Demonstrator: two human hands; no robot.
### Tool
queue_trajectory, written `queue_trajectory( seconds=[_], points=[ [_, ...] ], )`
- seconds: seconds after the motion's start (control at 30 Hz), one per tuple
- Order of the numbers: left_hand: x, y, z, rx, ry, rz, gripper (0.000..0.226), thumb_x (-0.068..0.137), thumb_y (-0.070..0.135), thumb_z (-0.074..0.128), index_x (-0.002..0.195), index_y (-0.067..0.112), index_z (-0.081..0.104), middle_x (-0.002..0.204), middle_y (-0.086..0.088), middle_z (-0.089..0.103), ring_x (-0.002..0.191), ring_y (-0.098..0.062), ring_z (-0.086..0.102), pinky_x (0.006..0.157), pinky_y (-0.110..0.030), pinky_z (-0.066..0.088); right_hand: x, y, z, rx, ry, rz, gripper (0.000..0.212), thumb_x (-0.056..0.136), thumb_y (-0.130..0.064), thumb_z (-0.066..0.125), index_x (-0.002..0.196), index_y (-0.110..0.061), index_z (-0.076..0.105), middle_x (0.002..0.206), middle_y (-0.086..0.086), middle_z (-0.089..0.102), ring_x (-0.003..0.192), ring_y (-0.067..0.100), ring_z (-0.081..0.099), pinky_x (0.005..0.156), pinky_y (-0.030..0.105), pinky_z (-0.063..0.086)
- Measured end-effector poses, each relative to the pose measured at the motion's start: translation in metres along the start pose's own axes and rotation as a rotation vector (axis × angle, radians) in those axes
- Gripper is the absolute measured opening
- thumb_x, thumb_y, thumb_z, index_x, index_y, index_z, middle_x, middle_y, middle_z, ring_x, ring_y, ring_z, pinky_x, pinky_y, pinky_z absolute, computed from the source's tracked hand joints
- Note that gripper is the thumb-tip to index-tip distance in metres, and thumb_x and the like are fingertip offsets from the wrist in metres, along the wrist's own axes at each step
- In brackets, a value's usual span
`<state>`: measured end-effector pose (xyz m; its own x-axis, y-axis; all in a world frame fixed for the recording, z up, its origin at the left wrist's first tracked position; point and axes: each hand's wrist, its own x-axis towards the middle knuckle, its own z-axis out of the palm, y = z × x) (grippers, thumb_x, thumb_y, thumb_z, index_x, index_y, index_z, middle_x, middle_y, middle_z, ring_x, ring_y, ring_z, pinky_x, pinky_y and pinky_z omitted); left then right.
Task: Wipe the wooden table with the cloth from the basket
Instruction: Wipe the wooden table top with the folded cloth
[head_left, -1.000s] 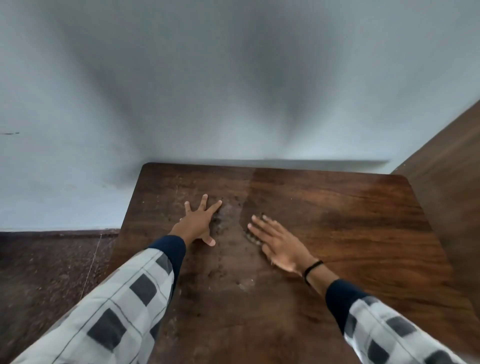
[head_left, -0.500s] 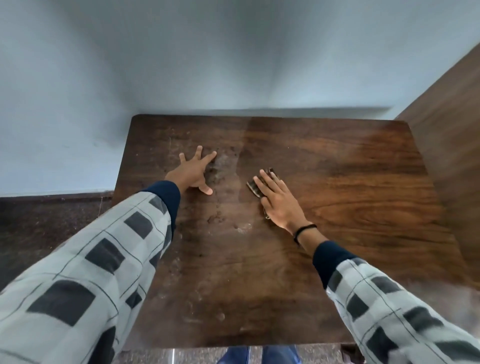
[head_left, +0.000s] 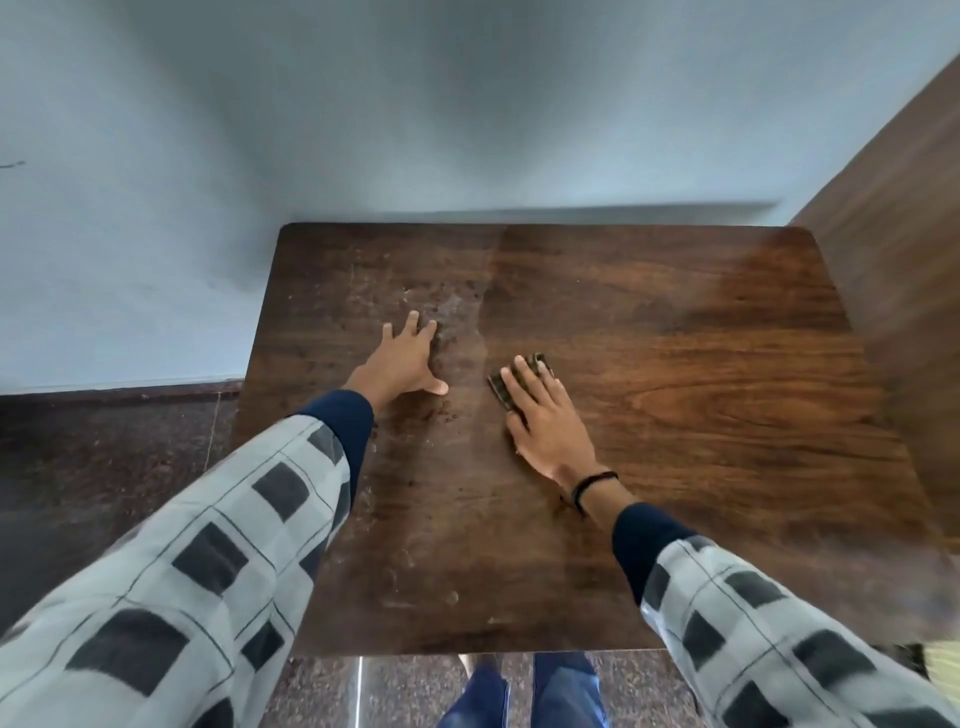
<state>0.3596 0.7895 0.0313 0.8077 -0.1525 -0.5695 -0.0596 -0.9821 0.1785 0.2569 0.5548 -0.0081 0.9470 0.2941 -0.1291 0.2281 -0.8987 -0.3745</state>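
On the wooden table, cloth lies under the right hand, fingers flat.

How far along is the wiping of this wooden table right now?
Done: the cloth is on the table, and its right half looks clean and glossy. In hand: the right hand presses the cloth flat near the middle; the left hand rests flat on the wood. Left: the left half shows pale smears and specks.
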Motion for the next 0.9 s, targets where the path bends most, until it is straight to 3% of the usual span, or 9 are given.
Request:
queue_trajectory(
  seconds=[0.17, 0.27, 0.37, 0.47, 0.57, 0.63, 0.77, 0.9],
  points=[
    [0.000, -0.003, 0.007, -0.024, -0.077, -0.006, 0.132, 0.072, 0.057, 0.081, 0.159, 0.022, -0.011, 0.164, -0.006, -0.024, 0.148, -0.049, -0.013, 0.117, -0.064, 0.020, -0.039, 0.007, 0.006, -0.114, -0.054, -0.345, 0.052, 0.108, -0.035, 0.033, 0.159, -0.024, 0.027, 0.167, -0.003, 0.016, 0.155, 0.022, 0.010, 0.125, 0.039, 0.012],
    [0.000, -0.003, 0.005, -0.038, -0.056, -0.011, 0.132, 0.071, 0.054, 0.083, 0.159, 0.022, -0.011, 0.164, -0.006, -0.023, 0.148, -0.049, -0.012, 0.116, -0.065, 0.020, -0.014, 0.018, -0.006, -0.088, -0.069, -0.217, 0.052, 0.110, -0.034, 0.032, 0.160, -0.030, 0.021, 0.168, -0.009, 0.008, 0.155, 0.018, 0.002, 0.126, 0.043, 0.013],
    [-0.001, -0.003, 0.006, -0.052, -0.039, -0.015, 0.132, 0.071, 0.052, 0.084, 0.159, 0.022, -0.009, 0.165, -0.005, -0.022, 0.148, -0.048, -0.012, 0.116, -0.066, 0.020, -0.019, 0.002, 0.000, -0.006, 0.016, -0.053, 0.052, 0.108, -0.030, 0.033, 0.159, -0.027, 0.025, 0.167, -0.005, 0.013, 0.155, 0.023, 0.006, 0.122, 0.049, 0.020],
    [-0.003, -0.001, 0.007, -0.067, -0.033, -0.016, 0.131, 0.071, 0.049, 0.086, 0.159, 0.022, -0.007, 0.165, -0.005, -0.021, 0.148, -0.049, -0.012, 0.115, -0.068, 0.020, -0.077, -0.016, 0.022, -0.047, -0.012, -0.311, 0.052, 0.107, -0.027, 0.036, 0.158, -0.024, 0.029, 0.167, -0.001, 0.019, 0.154, 0.025, 0.012, 0.125, 0.045, 0.016],
    [-0.004, 0.000, 0.006, -0.069, -0.036, -0.015, 0.130, 0.071, 0.047, 0.086, 0.159, 0.021, -0.007, 0.165, -0.006, -0.021, 0.148, -0.049, -0.012, 0.115, -0.068, 0.018, -0.106, -0.008, 0.021, -0.070, -0.122, -0.525, 0.052, 0.108, -0.029, 0.038, 0.158, -0.028, 0.027, 0.167, -0.007, 0.017, 0.155, 0.019, 0.008, 0.126, 0.037, 0.008],
    [-0.006, 0.002, 0.005, -0.076, -0.029, -0.022, 0.130, 0.071, 0.046, 0.086, 0.159, 0.021, -0.006, 0.165, -0.006, -0.020, 0.148, -0.049, -0.012, 0.116, -0.068, 0.018, -0.092, 0.000, 0.016, -0.101, -0.136, -0.490, 0.052, 0.108, -0.029, 0.037, 0.159, -0.029, 0.026, 0.167, -0.007, 0.016, 0.155, 0.019, 0.008, 0.126, 0.041, 0.011],
    [-0.014, 0.007, 0.008, -0.079, 0.005, -0.077, 0.122, 0.073, 0.046, 0.085, 0.160, 0.020, 0.003, 0.167, -0.006, -0.012, 0.148, -0.049, -0.010, 0.116, -0.068, 0.016, -0.089, -0.018, 0.023, 0.007, 0.021, -0.134, 0.054, 0.104, -0.024, 0.042, 0.158, -0.024, 0.031, 0.167, -0.002, 0.020, 0.154, 0.025, 0.013, 0.120, 0.051, 0.025],
    [-0.025, 0.012, 0.016, -0.136, 0.052, -0.116, 0.107, 0.079, 0.041, 0.083, 0.158, 0.024, 0.013, 0.168, -0.004, -0.005, 0.149, -0.050, 0.001, 0.112, -0.069, 0.025, -0.149, -0.032, 0.037, -0.048, -0.107, -0.408, 0.055, 0.107, -0.027, 0.038, 0.160, -0.027, 0.022, 0.168, -0.005, 0.012, 0.155, 0.021, 0.003, 0.126, 0.041, 0.009]
  ],
)
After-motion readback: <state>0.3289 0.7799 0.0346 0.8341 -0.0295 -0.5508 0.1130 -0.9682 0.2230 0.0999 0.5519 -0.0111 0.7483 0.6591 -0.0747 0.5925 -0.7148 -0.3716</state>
